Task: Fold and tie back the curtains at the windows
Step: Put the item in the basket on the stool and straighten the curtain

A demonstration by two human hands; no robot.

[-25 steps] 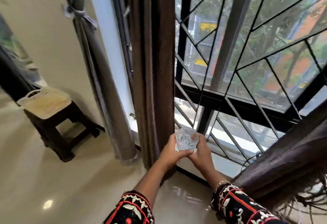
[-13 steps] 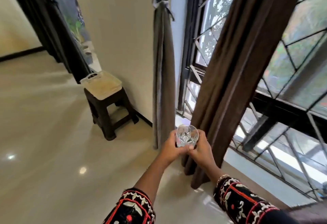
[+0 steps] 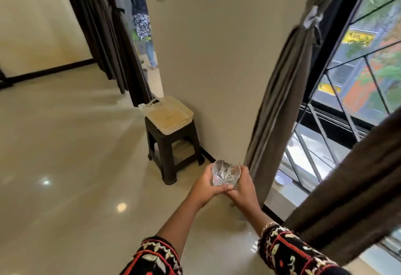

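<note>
Left hand [image 3: 206, 184] and right hand [image 3: 243, 188] are both out front, fingers curled round a cut-glass tumbler [image 3: 225, 176] held between them, thumbs meeting under its near side. The grey curtain [image 3: 280, 109], gathered by a pale tie [image 3: 311, 17] high up, hangs just beyond the right fingers, with no contact seen. The brown curtain [image 3: 358, 188] hangs loose further right, beside the right sleeve.

View swung left. Stool [image 3: 173, 142], formerly at 9 o'clock, now stands near centre. Brown curtain [image 3: 351, 196], formerly central, lies at 4 o'clock. Tied grey curtain [image 3: 284, 105] has shifted to 2 o'clock. Dark curtains [image 3: 112, 42] and doorway [image 3: 155, 79] have entered at 11 o'clock.
</note>
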